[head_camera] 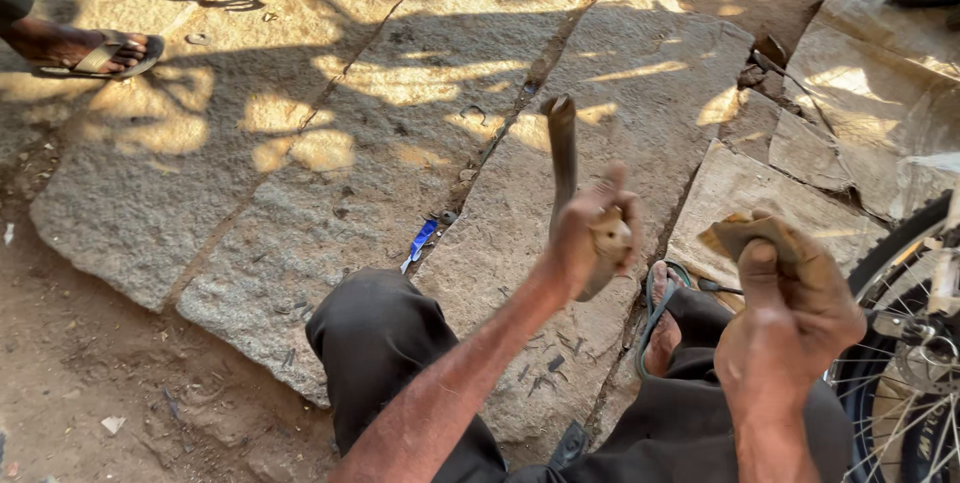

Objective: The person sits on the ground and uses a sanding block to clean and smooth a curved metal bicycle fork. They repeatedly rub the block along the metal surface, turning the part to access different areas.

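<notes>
Left hand point(592, 238) at frame centre, fingers clamped round dark rubber strip point(563, 148): long, narrow, curved, dusty, free end sticking up. Right hand point(790, 308) at lower right, fingers pinching small tan scrap point(735, 233), worn and flat. Bicycle wheel point(900, 343) at right edge; stone slabs point(330, 163) beneath.

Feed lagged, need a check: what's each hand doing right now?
Left hand: closed around a curved dark rubber strip.
Right hand: closed, pinching a small brown piece.
</notes>
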